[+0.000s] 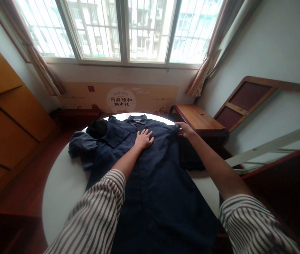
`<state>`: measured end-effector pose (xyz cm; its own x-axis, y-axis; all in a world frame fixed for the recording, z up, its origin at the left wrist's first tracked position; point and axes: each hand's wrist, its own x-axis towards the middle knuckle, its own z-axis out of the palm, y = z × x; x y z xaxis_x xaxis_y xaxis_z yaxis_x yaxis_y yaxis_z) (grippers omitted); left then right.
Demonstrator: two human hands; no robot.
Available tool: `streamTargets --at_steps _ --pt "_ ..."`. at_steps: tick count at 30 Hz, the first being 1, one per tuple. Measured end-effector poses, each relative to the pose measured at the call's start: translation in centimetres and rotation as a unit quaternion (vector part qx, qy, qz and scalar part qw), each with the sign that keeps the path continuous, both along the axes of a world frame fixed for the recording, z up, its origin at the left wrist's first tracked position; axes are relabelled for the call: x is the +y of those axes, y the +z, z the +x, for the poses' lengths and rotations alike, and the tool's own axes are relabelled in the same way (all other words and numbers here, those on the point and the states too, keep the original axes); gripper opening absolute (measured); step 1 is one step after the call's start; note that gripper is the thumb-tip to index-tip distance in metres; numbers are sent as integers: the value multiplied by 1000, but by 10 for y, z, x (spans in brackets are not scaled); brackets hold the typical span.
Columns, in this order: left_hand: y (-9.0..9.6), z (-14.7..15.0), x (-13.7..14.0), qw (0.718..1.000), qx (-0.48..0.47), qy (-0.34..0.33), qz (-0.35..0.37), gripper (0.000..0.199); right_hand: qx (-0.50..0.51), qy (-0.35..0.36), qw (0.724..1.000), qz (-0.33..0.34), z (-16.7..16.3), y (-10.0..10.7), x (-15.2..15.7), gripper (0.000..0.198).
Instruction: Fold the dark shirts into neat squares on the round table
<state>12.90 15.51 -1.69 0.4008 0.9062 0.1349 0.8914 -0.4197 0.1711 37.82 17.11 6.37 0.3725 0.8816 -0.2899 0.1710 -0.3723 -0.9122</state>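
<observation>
Before a barred window (123,31), a round white bench (57,197) is being partly covered by a dark blue shirt (160,176). Below its collar (133,122), it is being touched by the flat, spread left hand (144,139); one sleeve (174,128) is being pinched by the right hand (185,129).

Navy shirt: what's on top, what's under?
On top: left hand, spread on the navy shirt. Under: white table, showing either side; whatever the navy shirt covers can't be seen.
</observation>
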Motion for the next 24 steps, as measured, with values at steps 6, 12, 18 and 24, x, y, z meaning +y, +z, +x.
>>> streamTargets --at_steps 6,12,18,24 --pt "2 0 0 1000 1 1 -4 63 -114 29 993 23 -4 24 10 15" --pt "0 0 1 1000 -7 1 5 61 -239 197 942 130 -24 38 -3 36" --pt "1 1 0 1000 -4 10 -2 60 -411 392 814 119 -31 30 -21 49" --pt "2 1 -2 1000 -7 8 0 60 -426 440 789 54 -26 21 -37 44"
